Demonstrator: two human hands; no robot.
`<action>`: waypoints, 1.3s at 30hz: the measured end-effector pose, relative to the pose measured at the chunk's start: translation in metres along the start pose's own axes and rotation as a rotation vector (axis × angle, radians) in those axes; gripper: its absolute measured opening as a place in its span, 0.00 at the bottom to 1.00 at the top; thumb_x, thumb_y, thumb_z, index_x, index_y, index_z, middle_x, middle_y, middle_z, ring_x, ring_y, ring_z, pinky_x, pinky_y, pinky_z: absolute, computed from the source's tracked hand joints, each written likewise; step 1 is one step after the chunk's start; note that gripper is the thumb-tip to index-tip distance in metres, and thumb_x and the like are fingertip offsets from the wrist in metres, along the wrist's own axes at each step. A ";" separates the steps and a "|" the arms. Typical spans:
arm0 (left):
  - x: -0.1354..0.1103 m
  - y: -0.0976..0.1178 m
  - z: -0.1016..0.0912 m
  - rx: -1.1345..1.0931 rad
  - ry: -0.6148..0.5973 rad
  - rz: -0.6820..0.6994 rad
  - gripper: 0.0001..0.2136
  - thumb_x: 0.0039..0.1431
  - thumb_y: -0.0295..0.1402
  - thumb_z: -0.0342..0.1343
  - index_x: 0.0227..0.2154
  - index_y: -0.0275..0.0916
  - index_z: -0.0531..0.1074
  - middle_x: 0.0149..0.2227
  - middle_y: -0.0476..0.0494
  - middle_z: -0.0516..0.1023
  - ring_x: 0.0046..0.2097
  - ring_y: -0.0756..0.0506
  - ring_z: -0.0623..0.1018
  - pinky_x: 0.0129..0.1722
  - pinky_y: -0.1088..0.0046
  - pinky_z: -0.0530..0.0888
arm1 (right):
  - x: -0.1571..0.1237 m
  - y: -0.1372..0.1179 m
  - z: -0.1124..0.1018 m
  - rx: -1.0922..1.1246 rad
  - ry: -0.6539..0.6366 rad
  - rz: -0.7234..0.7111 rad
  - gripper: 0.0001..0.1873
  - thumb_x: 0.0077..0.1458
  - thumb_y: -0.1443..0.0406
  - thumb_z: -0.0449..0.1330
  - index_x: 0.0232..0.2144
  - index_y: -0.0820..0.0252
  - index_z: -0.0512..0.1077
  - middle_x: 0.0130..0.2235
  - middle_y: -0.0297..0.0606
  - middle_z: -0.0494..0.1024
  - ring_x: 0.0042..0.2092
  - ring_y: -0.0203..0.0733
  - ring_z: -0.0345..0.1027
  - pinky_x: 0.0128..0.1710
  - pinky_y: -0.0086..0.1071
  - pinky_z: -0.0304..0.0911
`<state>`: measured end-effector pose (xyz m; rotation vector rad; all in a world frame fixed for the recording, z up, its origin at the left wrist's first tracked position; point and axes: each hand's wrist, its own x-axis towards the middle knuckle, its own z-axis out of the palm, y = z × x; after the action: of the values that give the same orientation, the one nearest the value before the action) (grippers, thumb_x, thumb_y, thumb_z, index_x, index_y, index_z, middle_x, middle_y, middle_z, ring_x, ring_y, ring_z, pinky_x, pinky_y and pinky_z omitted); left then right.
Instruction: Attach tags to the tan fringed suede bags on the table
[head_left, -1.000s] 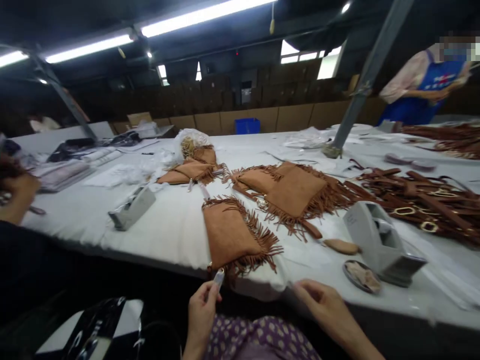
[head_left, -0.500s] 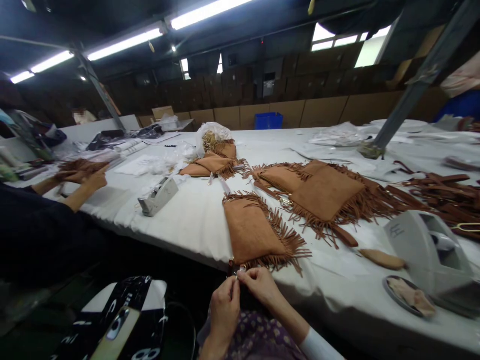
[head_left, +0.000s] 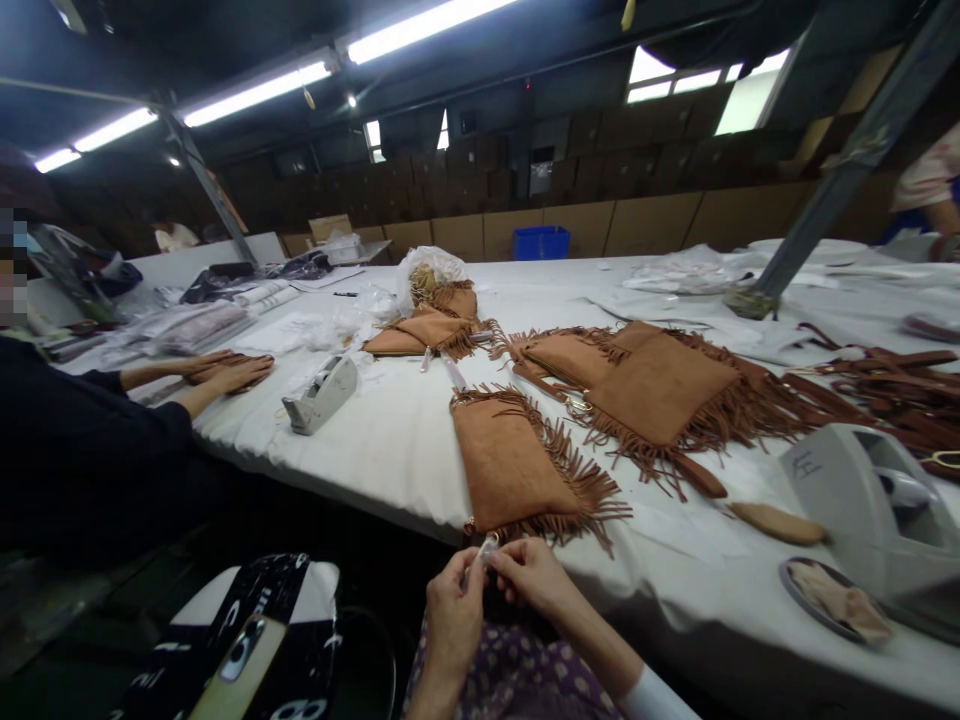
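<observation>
A brown suede fringed bag lies at the table's front edge, just beyond my hands, its fringe pointing right. At its near corner, a gold-coloured metal clasp with a scrap of clear film hangs over the edge. My left hand is closed, thumb and fingertips pinching the clasp from the left. From the right, my right hand pinches the film on the same clasp, its fingertips almost touching the left ones. Fingers hide part of the clasp.
More fringed bags lie to the right, beside brown straps. One tape dispenser stands left, another right near a round dish. At left, a co-worker's hands press on a brown piece. A metal post rises at right.
My hands have shifted slightly, and more of the clasp and clear film shows between my fingertips. The co-worker's hands moved right and lowered the brown piece flat onto the table.
</observation>
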<state>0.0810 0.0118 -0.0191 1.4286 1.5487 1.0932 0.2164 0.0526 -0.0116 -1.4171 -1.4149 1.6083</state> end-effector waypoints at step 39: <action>-0.018 0.020 0.020 -0.721 -0.144 -0.383 0.25 0.42 0.54 0.63 0.16 0.35 0.67 0.12 0.55 0.61 0.13 0.58 0.53 0.14 0.80 0.46 | -0.032 0.005 0.015 0.454 -0.045 -0.067 0.27 0.46 0.43 0.60 0.26 0.64 0.69 0.14 0.26 0.64 0.14 0.25 0.46 0.13 0.22 0.39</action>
<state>0.1087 -0.0043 -0.0078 0.6719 1.0900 1.1173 0.2123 0.0175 -0.0078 -1.0625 -1.0187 1.7840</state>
